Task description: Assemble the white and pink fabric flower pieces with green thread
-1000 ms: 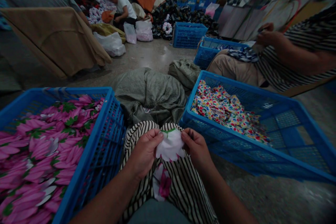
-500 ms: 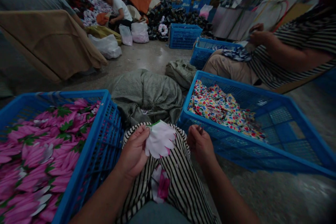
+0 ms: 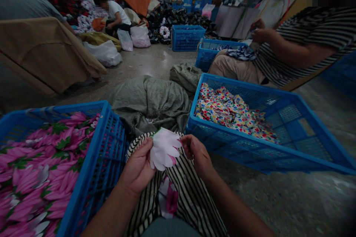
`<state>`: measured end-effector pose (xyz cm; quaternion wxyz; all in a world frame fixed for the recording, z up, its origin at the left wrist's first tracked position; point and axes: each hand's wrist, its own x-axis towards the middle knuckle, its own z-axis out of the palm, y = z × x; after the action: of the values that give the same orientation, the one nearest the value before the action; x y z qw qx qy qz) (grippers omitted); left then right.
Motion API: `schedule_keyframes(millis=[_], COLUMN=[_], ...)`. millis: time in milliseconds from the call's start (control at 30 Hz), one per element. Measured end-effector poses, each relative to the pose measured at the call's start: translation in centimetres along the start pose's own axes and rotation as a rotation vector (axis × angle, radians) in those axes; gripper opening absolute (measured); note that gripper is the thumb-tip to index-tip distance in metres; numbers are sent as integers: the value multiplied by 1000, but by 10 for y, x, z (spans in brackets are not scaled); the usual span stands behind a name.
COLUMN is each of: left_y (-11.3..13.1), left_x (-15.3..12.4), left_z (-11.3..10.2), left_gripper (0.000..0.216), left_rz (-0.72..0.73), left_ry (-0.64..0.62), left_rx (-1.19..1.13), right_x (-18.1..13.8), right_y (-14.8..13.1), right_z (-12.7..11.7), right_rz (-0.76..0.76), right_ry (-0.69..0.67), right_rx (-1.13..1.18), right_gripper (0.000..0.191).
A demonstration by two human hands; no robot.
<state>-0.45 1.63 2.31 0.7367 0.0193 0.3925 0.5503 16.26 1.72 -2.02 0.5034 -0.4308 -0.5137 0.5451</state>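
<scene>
My left hand (image 3: pixel 139 164) pinches a fabric flower piece (image 3: pixel 164 150) by its green-edged left side, above my lap. The piece shows its white back, with scalloped petals fanning to the right and a little pink along the lower edge. At the petals' right edge is my right hand (image 3: pixel 197 155), its fingers curled and pressed together. Whatever lies in them is too small to make out, and I cannot tell if they touch the fabric. A second pink-and-white fabric piece (image 3: pixel 168 198) rests on the striped cloth (image 3: pixel 191 200) over my lap.
To the left stands a blue crate (image 3: pixel 104 122) of pink fabric flowers. Another blue crate (image 3: pixel 294 113) at the right holds colourful patterned fabric pieces. Grey-green sacks (image 3: pixel 150 100) lie ahead. A co-worker in a striped shirt (image 3: pixel 300 40) sits beyond the right crate, handling fabric.
My right hand has moved left, from apart on the right to the petals' edge. The flower piece, still in my left hand, has turned slightly. The view has shifted a little to the right.
</scene>
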Motion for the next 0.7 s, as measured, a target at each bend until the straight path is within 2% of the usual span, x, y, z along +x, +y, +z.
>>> schedule_keyframes(millis=[133,300,700], left_y=[-3,-6,-8], left_x=[1,-1,-4], left_z=[0,2,1], left_gripper=[21,19,23], left_rz=[-36,-99,-121], left_ry=[-31,-86,-53], left_rx=[-9,-12,-13], right_x=[-1,2,0], right_y=[-4,-6,-10], right_z=[1,0,0], right_rz=[-254,-462,-459], right_ry=[43,37,47], right_rx=[-310,-466,-527], right_gripper=[24,21,23])
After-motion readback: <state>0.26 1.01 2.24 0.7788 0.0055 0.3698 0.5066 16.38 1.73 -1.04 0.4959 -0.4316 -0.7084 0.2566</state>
